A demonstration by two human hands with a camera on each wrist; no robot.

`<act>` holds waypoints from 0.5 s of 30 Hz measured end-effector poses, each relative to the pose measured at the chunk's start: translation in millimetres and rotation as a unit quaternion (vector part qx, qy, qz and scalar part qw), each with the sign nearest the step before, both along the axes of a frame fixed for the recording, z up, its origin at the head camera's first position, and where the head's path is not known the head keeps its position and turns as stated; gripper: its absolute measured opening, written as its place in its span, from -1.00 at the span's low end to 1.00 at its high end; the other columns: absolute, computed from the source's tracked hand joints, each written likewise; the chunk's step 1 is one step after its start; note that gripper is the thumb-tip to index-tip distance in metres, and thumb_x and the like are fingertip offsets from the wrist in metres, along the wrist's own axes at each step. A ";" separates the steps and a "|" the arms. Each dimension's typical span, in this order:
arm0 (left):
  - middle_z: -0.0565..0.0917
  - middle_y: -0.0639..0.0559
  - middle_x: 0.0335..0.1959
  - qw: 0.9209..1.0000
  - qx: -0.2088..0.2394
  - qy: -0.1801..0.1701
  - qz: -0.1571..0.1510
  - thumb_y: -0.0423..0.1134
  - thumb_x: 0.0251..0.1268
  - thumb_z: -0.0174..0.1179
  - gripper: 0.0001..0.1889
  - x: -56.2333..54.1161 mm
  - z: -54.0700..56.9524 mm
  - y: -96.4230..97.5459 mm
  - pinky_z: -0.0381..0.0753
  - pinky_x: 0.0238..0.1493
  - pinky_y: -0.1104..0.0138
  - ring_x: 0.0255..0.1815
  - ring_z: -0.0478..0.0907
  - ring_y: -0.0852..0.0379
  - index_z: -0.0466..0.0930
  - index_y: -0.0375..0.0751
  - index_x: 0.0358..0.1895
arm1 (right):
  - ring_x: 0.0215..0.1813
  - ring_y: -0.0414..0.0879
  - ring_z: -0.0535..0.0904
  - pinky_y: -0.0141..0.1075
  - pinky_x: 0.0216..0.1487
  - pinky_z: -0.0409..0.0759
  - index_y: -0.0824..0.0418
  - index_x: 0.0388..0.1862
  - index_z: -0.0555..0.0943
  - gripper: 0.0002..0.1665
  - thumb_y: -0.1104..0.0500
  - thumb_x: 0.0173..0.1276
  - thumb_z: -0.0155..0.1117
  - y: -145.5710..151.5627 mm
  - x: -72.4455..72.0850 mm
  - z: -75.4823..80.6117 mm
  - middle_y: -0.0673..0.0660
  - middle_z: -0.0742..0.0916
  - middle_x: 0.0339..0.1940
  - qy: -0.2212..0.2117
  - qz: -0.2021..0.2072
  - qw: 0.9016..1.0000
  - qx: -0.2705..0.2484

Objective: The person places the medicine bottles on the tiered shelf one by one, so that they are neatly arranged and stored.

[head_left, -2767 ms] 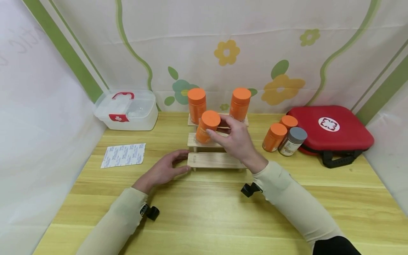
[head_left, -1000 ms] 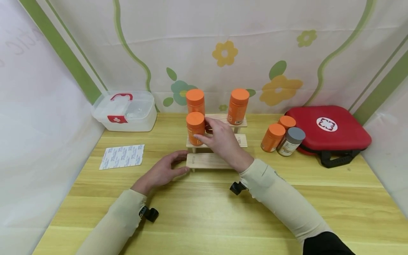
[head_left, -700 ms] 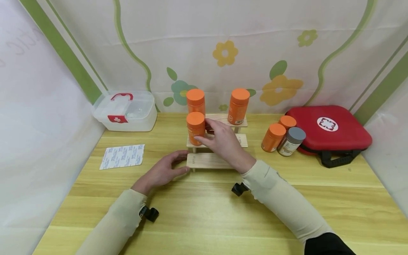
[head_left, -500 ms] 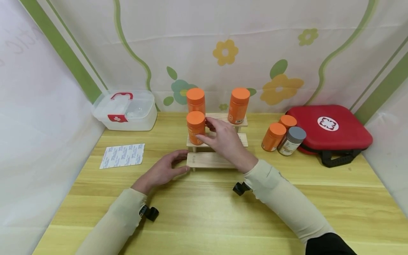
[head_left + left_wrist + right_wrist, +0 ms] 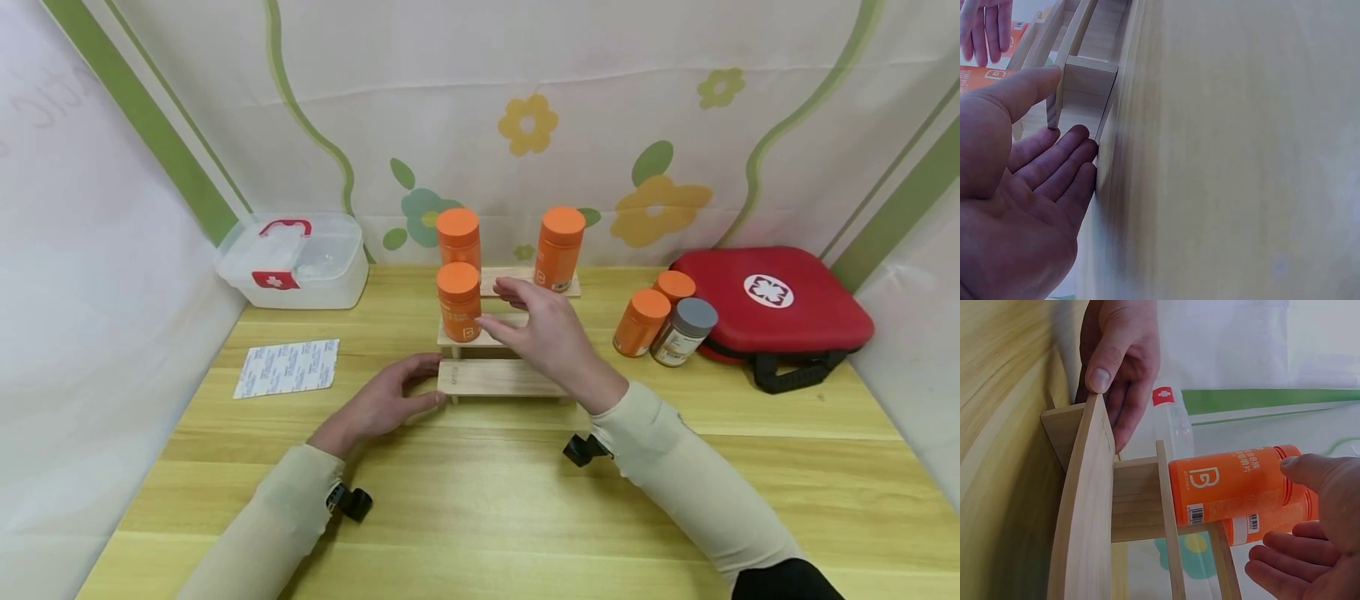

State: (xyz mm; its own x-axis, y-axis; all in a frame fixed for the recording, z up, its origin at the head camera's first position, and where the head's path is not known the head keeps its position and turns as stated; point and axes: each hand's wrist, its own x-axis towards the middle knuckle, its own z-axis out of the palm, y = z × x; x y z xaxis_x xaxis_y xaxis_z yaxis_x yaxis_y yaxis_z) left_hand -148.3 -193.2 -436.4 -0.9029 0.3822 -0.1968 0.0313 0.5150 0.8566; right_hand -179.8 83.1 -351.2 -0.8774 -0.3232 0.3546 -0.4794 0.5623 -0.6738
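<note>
An orange bottle (image 5: pixel 459 312) with an orange lid stands upright on the left of the middle step of a wooden stepped rack (image 5: pixel 498 377). My right hand (image 5: pixel 551 337) is beside it, fingers spread away from the bottle; the thumb tip is at its side, and I cannot tell whether it touches. On the top step stand another orange bottle (image 5: pixel 457 233), partly hidden behind the front one, and an orange bottle (image 5: pixel 558 250) at the right. My left hand (image 5: pixel 386 400) holds the left end of the lowest step between thumb (image 5: pixel 1038 84) and fingertips.
Two orange bottles (image 5: pixel 640 323) (image 5: pixel 674 286) and a grey-lidded bottle (image 5: pixel 682 333) stand by a red first-aid case (image 5: pixel 776 300) on the right. A clear box (image 5: pixel 296 262) with a red handle and a printed sheet (image 5: pixel 287 369) lie on the left.
The right hand carried the orange bottle left along the middle step to the left end. Its fingers have since let go and drawn back to the right. The left hand has stayed put.
</note>
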 end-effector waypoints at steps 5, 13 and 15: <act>0.50 -0.07 0.60 1.000 -0.004 -0.005 0.006 -0.08 0.49 0.41 -0.28 -0.2 -0.4 0.2 0.26 0.73 -0.14 0.65 0.39 -0.16 0.37 -0.05 0.63 | 0.35 0.16 0.74 -0.01 0.40 0.73 0.36 0.41 0.60 -0.27 0.05 0.40 0.60 8.7 3.4 1.0 0.29 0.78 0.31 0.002 0.003 1.000 -0.022; 0.50 -0.13 0.59 1.000 -0.002 0.004 -0.002 -0.06 0.50 0.40 -0.27 0.3 -1.3 -1.7 0.27 0.73 -0.15 0.64 0.39 -0.19 0.35 -0.08 0.64 | 0.32 0.17 0.75 0.00 0.38 0.74 0.37 0.38 0.62 -0.32 0.09 0.39 0.61 19.6 8.7 3.2 0.29 0.79 0.29 0.019 0.003 0.999 -0.029; 0.50 -0.13 0.59 1.000 -0.001 0.007 -0.004 -0.06 0.50 0.41 -0.27 0.0 -1.7 -1.8 0.27 0.73 -0.15 0.64 0.40 -0.20 0.36 -0.09 0.63 | 0.30 0.18 0.76 0.01 0.36 0.75 0.38 0.37 0.63 -0.32 0.11 0.38 0.61 22.0 10.0 3.3 0.29 0.79 0.28 0.024 0.001 0.999 -0.033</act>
